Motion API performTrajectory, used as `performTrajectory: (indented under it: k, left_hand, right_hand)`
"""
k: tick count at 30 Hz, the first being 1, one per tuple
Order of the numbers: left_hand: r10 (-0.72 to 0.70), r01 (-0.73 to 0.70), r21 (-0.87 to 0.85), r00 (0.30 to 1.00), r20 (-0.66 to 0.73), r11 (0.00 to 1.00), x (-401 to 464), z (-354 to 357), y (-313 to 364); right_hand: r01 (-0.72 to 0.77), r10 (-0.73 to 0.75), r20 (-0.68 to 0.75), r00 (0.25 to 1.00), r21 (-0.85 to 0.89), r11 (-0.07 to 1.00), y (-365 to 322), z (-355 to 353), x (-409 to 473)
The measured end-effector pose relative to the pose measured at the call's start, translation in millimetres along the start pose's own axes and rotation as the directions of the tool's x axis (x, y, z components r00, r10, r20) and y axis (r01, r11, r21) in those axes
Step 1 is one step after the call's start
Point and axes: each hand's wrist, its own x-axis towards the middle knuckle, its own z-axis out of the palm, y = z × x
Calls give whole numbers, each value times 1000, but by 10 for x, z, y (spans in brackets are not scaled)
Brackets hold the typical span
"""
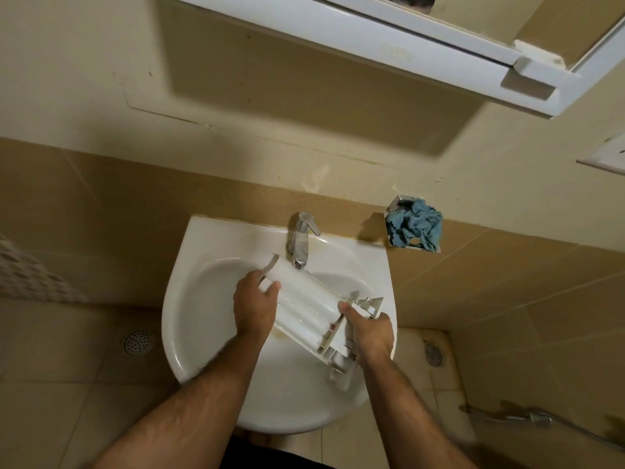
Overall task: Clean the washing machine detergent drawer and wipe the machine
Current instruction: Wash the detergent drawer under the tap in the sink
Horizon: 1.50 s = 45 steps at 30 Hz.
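A white plastic detergent drawer (pixel 306 306) is held slantwise over the white washbasin (pixel 189 299), its far end just under the chrome tap (pixel 302 240). My left hand (pixel 254 304) grips the far left end of the drawer, thumb on top. The near right end, with its ribbed fittings, is in the grip of my right hand (pixel 368 328), thumb pressed on the upper face. No water is seen running from the tap.
A crumpled blue cloth (pixel 417 226) lies in a wall-mounted metal holder right of the basin. A white cabinet (pixel 372 45) hangs overhead. Floor drains (pixel 138 342) sit on both sides of the basin. A hand-spray hose (pixel 527 418) lies low right.
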Motion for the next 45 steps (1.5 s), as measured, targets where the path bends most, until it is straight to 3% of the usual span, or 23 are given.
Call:
performTrajectory:
  k: [3, 6, 9, 11, 12, 15, 17, 21, 24, 27, 32, 35, 40, 45]
  left_hand:
    - [-55, 74, 145, 990, -130, 987, -115, -1, 37]
    - [-320, 313, -91, 944, -78, 945, -175, 35, 67]
    - [-542, 552, -344, 830, 135, 759, -216, 116, -6]
    - [-504, 621, -521, 782, 366, 585, -285, 148, -49]
    - [-471, 618, -548, 786, 401, 564, -293, 149, -67]
    - [-388, 546, -587, 838, 385, 597, -242, 116, -154]
    - [-333, 520, -594, 853, 403, 614, -209, 88, -210]
    - [-253, 445, -561, 886, 388, 698, -212, 0, -205]
    - [-216, 404, -518, 897, 386, 754, -167, -90, -197]
    - [-211, 390, -467, 896, 390, 793, -130, -177, -215]
    - [-225, 405, -357, 864, 449, 842, -65, -300, -329]
    - [-221, 413, -320, 840, 496, 853, -27, -393, -370]
    - [-300, 495, -297, 803, 515, 816, 14, -477, -425]
    - [-333, 476, -160, 781, 528, 865, -117, -598, -255]
  right_hand:
    - [2, -2, -29, 1000, -9, 1000, -9, 40, -45]
    - [-3, 3, -29, 1000, 16, 1000, 11, 61, -18]
    - [-45, 44, 17, 999, 22, 999, 65, 106, -17]
    - [-75, 74, 62, 995, 20, 997, 121, 144, -33]
    - [-94, 91, 92, 992, 29, 995, 135, 154, -36]
    - [-147, 139, 202, 969, 25, 989, 130, 132, -48]
    - [-111, 128, 221, 967, -86, 990, 114, 97, -62]
    - [135, -115, 74, 991, -406, 904, -59, 60, -91]
    - [357, -265, 266, 927, -402, 843, -219, 156, -91]
    - [424, -234, 458, 857, -371, 826, -336, 352, -114]
    - [311, -86, 624, 777, -263, 913, -363, 656, -133]
    - [323, -63, 643, 763, -295, 899, -345, 693, -142]
    - [239, 104, 666, 739, -403, 883, -399, 610, -153]
    - [252, 175, 701, 692, -461, 851, -456, 625, -264]
